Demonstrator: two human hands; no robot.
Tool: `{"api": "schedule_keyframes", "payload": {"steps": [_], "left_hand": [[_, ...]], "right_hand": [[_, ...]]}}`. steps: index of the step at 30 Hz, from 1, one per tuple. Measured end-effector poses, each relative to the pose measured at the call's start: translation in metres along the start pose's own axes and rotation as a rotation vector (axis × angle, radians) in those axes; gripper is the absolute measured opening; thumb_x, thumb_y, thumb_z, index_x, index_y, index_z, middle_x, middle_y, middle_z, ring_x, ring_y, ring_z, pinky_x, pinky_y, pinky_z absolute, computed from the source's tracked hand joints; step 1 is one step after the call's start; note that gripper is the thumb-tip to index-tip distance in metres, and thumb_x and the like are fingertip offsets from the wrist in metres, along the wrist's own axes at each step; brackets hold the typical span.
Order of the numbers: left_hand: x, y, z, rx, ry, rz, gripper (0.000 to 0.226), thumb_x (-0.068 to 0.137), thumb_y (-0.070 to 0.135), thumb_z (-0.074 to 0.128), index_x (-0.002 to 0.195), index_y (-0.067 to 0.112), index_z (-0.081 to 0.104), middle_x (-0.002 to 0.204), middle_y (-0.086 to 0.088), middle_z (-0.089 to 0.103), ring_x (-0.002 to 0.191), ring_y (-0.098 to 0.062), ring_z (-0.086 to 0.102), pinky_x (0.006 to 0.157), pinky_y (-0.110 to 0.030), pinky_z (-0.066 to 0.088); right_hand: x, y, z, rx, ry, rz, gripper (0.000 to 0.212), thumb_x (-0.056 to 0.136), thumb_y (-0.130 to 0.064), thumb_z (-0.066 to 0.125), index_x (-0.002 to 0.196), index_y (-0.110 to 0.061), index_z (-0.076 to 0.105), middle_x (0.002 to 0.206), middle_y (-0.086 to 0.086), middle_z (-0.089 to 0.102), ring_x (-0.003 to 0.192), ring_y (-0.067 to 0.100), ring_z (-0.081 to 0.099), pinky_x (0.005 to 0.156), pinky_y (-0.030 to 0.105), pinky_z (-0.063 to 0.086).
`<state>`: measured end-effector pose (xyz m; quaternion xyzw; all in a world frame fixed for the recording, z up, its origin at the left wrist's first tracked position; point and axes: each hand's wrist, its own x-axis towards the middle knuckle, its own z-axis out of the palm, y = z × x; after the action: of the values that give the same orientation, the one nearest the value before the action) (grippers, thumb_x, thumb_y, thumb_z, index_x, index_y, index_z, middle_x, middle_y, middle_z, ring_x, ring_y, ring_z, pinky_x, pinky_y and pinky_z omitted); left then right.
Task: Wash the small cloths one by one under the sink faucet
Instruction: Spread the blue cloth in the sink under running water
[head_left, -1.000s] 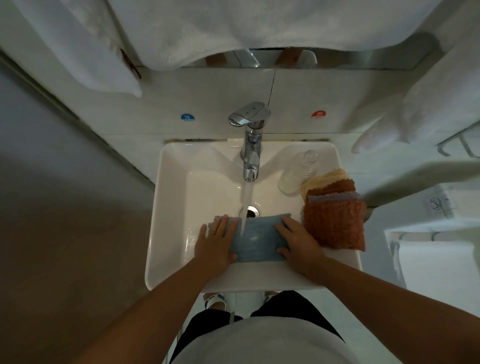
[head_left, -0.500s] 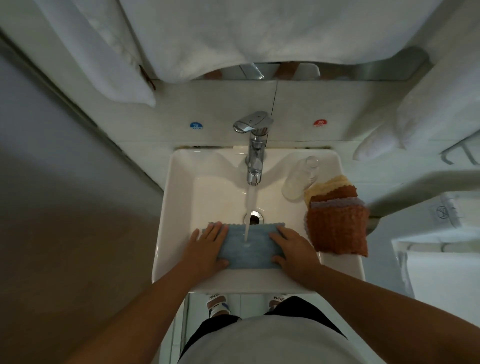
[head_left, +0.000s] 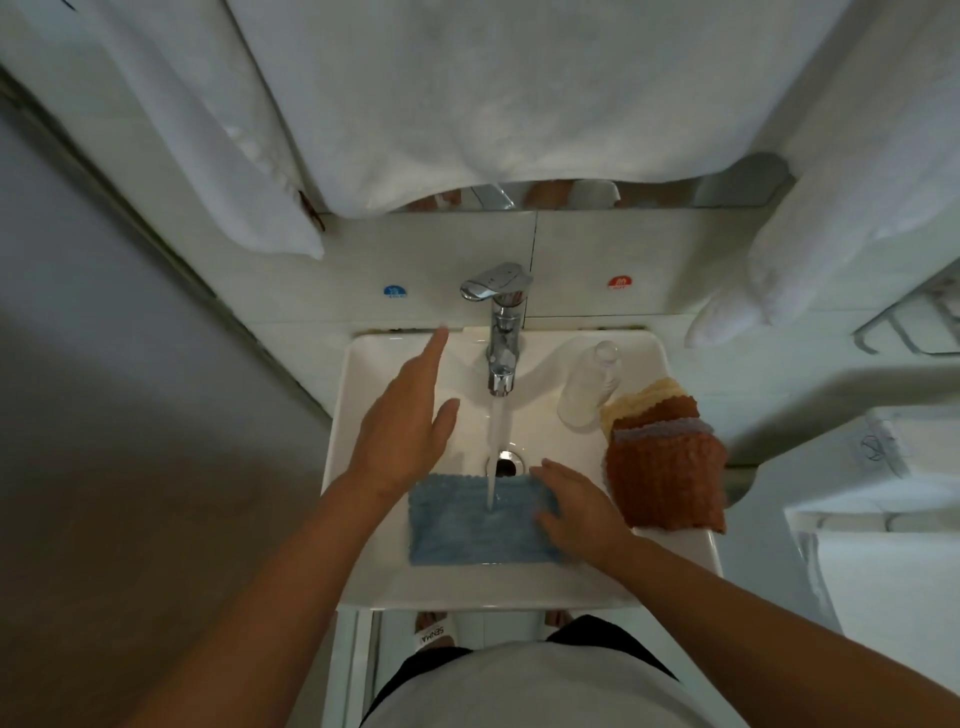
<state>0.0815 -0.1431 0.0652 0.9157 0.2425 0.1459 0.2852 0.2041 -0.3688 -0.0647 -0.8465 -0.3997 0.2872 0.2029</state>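
The left hand (head_left: 402, 421) has lifted off the blue cloth (head_left: 475, 519); it now reaches, fingers straight, toward the faucet (head_left: 500, 332).

The white slipper strap (head_left: 432, 635) below the sink's front edge reads "SENMA" in dark capitals. On the wall tiles, a blue round sticker (head_left: 395, 291) and a red round sticker (head_left: 620, 282) carry marks too small to read.

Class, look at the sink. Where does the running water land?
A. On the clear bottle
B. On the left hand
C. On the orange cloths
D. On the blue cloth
D: the stream from the faucet falls onto the blue cloth lying in the sink.
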Motion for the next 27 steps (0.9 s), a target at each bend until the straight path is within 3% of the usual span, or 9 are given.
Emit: {"api": "schedule_keyframes", "payload": {"steps": [4,6,10,13,17,19,21,24,27], "left_hand": [[0.027,0.028,-0.016,-0.006,0.059,0.120,0.092,0.101,0.026,0.059,0.155,0.054,-0.011,0.140,0.001,0.046,0.097,-0.017,0.061,0.070,-0.039,0.057],[0.035,0.032,-0.016,0.041,0.047,0.126,0.090,0.102,0.025,0.058,0.156,0.053,-0.008,0.144,-0.003,0.044,0.087,-0.017,0.060,0.064,-0.035,0.055],[0.033,0.029,-0.012,0.047,0.043,0.104,0.085,0.101,0.019,0.056,0.157,0.050,0.000,0.134,-0.004,0.052,0.089,-0.017,0.061,0.072,-0.042,0.058],[0.023,0.018,-0.006,0.054,0.043,0.071,0.087,0.101,0.017,0.056,0.158,0.052,0.000,0.134,-0.003,0.055,0.104,-0.021,0.062,0.078,-0.046,0.058],[0.003,0.005,0.000,0.000,0.063,0.077,0.087,0.101,0.019,0.058,0.160,0.047,0.001,0.149,0.005,0.048,0.110,-0.003,0.055,0.084,-0.028,0.054],[-0.014,-0.010,0.011,-0.075,-0.014,0.029,0.084,0.100,0.028,0.063,0.160,0.045,0.007,0.160,0.011,0.035,0.129,-0.002,0.044,0.099,-0.025,0.045],[-0.037,-0.034,0.028,-0.162,-0.212,-0.076,0.083,0.095,0.037,0.070,0.158,0.045,0.017,0.160,0.014,0.035,0.137,-0.005,0.041,0.109,-0.030,0.041],[-0.070,-0.071,0.051,-0.096,-0.459,-0.155,0.071,0.088,0.044,0.077,0.148,0.045,0.038,0.150,0.011,0.050,0.130,-0.008,0.050,0.111,-0.037,0.045],[-0.091,-0.091,0.063,0.065,-0.530,-0.176,0.062,0.084,0.040,0.078,0.140,0.031,0.053,0.139,0.006,0.059,0.122,-0.015,0.058,0.106,-0.032,0.045]], "right_hand": [[0.000,-0.008,-0.007,0.131,0.105,-0.024,0.052,0.094,-0.017,0.066,0.144,-0.012,0.052,0.149,0.010,0.051,0.139,0.025,0.046,0.121,0.040,0.032],[-0.001,-0.012,-0.013,0.194,0.161,-0.002,0.049,0.094,-0.015,0.068,0.141,-0.011,0.054,0.144,0.008,0.056,0.133,0.022,0.051,0.119,0.033,0.035],[-0.002,-0.011,-0.027,0.252,0.259,0.022,0.046,0.094,-0.015,0.071,0.137,-0.011,0.058,0.137,0.004,0.060,0.122,0.010,0.051,0.106,0.022,0.037],[0.000,-0.005,-0.033,0.277,0.314,0.047,0.043,0.092,-0.018,0.074,0.133,-0.013,0.062,0.131,0.002,0.064,0.118,0.010,0.054,0.101,0.025,0.043],[0.003,0.000,-0.040,0.434,0.418,0.169,0.042,0.089,-0.018,0.077,0.126,-0.014,0.057,0.119,-0.003,0.062,0.112,0.020,0.061,0.089,0.028,0.047],[0.005,-0.001,-0.048,0.535,0.509,0.206,0.052,0.085,-0.016,0.081,0.128,-0.013,0.050,0.120,0.002,0.060,0.110,0.022,0.061,0.088,0.030,0.049],[0.012,0.000,-0.060,0.587,0.562,0.215,0.066,0.081,-0.015,0.084,0.133,-0.013,0.043,0.124,0.005,0.058,0.110,0.022,0.059,0.093,0.033,0.051],[0.032,0.008,-0.075,0.556,0.521,0.183,0.088,0.075,-0.022,0.090,0.144,-0.018,0.035,0.138,0.005,0.053,0.120,0.018,0.054,0.101,0.031,0.047],[0.053,0.011,-0.081,0.551,0.451,0.141,0.090,0.073,-0.023,0.091,0.145,-0.018,0.037,0.137,0.001,0.055,0.122,0.017,0.054,0.098,0.029,0.047]]}}
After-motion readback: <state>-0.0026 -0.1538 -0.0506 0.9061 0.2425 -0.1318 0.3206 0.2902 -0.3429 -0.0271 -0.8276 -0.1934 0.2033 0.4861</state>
